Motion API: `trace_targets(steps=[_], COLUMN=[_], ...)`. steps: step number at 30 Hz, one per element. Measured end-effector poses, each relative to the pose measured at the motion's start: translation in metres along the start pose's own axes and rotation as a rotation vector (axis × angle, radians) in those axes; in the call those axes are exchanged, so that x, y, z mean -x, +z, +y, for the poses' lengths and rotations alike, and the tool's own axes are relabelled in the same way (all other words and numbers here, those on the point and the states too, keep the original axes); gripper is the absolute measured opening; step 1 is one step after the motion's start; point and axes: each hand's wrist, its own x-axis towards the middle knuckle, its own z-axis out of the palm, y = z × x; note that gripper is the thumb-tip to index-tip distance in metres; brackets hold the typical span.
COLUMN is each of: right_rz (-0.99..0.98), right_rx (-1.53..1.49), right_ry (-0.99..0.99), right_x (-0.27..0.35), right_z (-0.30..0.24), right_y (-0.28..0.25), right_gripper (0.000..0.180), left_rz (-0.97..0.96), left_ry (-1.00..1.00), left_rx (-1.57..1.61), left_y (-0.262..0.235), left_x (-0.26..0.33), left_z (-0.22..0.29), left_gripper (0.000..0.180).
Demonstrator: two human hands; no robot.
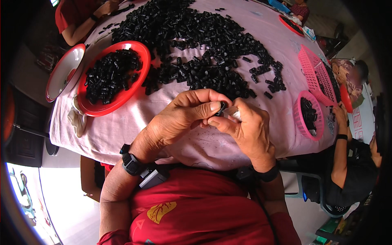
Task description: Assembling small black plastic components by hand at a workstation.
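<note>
- Head view: your left hand [173,118], right of the red basin [122,100], pinches a small black piece [221,109] between thumb and forefinger.
- Your right hand [251,126], farther right of the basin, pinches a whitish thing [236,115], partly hidden.
- The black piece lies between both hands' fingertips.

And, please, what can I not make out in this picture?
All in the head view:
Black piece: its full shape, partly covered by the left hand.
White bit: what it is, partly covered by the right hand.
Black pile: its far end, cut off by the upper edge.
Far red tray: its contents, too small to tell apart.
</note>
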Motion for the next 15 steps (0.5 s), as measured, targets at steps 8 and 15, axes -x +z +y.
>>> trace_targets(steps=[8,15], right_rz=[0.089,0.114], right_rx=[-0.172,-0.438], right_ry=[0.012,0.0], right_x=[0.0012,0.0009], right_z=[-0.0049,-0.0051], right_y=[-0.0013,0.0033], right_gripper=[0.041,0.021], left_rz=[0.006,-0.042], left_ry=[0.0,0.023], left_rx=[0.025,0.061], left_y=[-0.0001,-0.0001], left_x=[0.0009,-0.0012], left_z=[0.0013,0.0011], left_gripper=[0.029,0.032])
